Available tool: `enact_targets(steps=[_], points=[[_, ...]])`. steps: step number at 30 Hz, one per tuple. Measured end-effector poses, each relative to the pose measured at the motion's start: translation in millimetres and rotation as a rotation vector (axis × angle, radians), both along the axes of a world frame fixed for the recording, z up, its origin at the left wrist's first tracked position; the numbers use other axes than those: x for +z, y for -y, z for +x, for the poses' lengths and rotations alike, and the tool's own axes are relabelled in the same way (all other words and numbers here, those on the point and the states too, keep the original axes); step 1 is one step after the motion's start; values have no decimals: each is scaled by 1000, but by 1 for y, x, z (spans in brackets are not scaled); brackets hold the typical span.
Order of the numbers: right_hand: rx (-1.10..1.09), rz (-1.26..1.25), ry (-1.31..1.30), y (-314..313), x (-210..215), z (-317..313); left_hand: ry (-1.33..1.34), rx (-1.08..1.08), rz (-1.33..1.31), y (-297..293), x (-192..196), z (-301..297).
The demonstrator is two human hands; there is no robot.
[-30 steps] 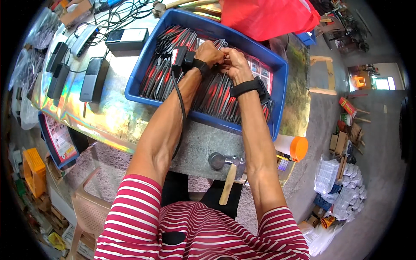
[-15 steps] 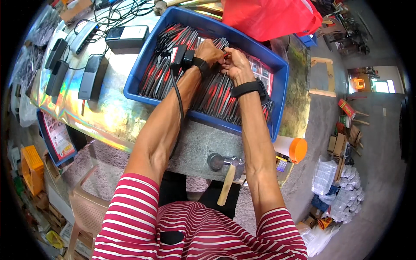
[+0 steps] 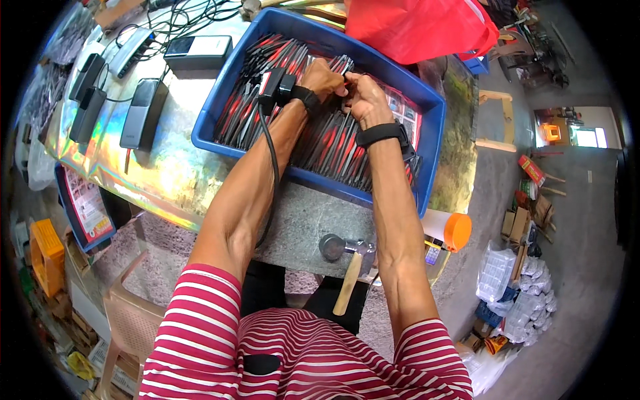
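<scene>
A blue plastic bin (image 3: 223, 152) on the table holds rows of thin, flat black-and-red packets (image 3: 330, 150) standing on edge. Over the middle of these rows, my left hand (image 3: 323, 79) is closed, thumb and fingers pinched. Close beside it, my right hand (image 3: 367, 97) is closed too, its fingertips meeting the left ones. Whatever sits between the fingertips is too small and hidden to name. Each wrist wears a black strap; a black boxy device (image 3: 275, 88) with a cable is at the left one.
Black-and-grey boxy devices (image 3: 143, 115) and tangled cables lie left of the bin. A red bag (image 3: 417, 27) hangs over its far edge. Near the front edge are a wooden-handled hammer (image 3: 348, 283) and an orange-capped container (image 3: 457, 231). A plastic chair (image 3: 133, 313) stands at lower left.
Both hands stay at nearly the same spot over the packets, fingertips still together. The fingers have shifted only slightly; the whole view has moved a little.
</scene>
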State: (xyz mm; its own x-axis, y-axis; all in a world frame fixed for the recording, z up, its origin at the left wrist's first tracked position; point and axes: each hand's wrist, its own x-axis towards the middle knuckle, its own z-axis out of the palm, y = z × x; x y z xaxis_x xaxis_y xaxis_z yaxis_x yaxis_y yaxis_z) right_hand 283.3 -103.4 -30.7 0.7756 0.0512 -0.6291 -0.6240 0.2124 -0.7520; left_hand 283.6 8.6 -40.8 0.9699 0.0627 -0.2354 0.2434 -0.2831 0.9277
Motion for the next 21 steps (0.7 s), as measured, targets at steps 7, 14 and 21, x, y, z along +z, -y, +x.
enact_targets(steps=[7, 14, 21], points=[[-45, 9, 45, -2, -7, 2, 18, -72, -241, -4, -34, 15], [-77, -57, 116, -3, -14, 9, -18, -28, -304, -5, -13, 4], [61, -135, 47, -4, 0, 4, -76, -96, -182, -16, 21, -12]])
